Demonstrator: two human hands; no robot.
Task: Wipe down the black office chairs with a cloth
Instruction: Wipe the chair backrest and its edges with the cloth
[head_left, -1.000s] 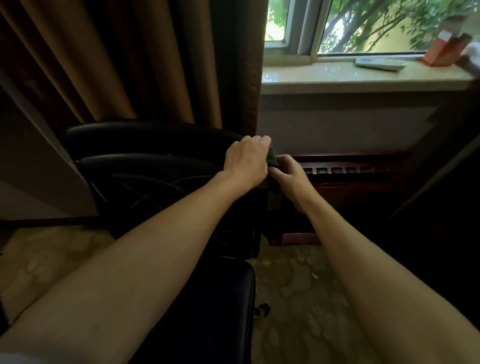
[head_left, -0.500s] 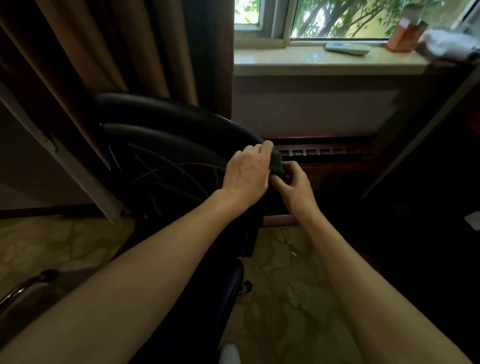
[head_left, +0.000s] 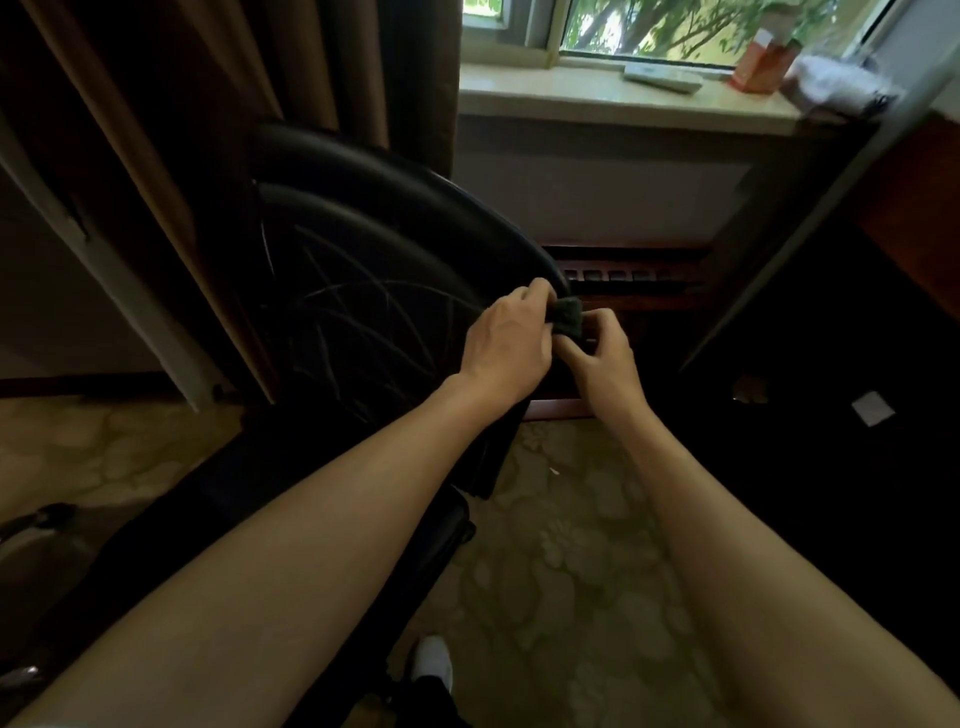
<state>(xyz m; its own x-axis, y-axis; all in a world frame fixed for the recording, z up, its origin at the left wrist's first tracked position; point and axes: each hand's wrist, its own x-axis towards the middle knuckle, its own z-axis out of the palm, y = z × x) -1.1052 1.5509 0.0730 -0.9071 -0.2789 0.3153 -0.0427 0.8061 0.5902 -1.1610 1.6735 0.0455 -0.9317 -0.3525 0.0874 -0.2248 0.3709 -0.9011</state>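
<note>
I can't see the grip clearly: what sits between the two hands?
In the head view, the dark green cloth sits between left hand and right hand, by the chair's edge.

Your cloth (head_left: 569, 315) was dark green against the black chair (head_left: 363, 291), whose backrest bore thin pale streaks. The curtain (head_left: 218, 130) hung brown. The carpet (head_left: 571, 561) showed a beige floral pattern. On the cream windowsill (head_left: 597, 96) stood an orange box (head_left: 759, 62) beside something white, possibly crumpled fabric (head_left: 836, 88).
</note>
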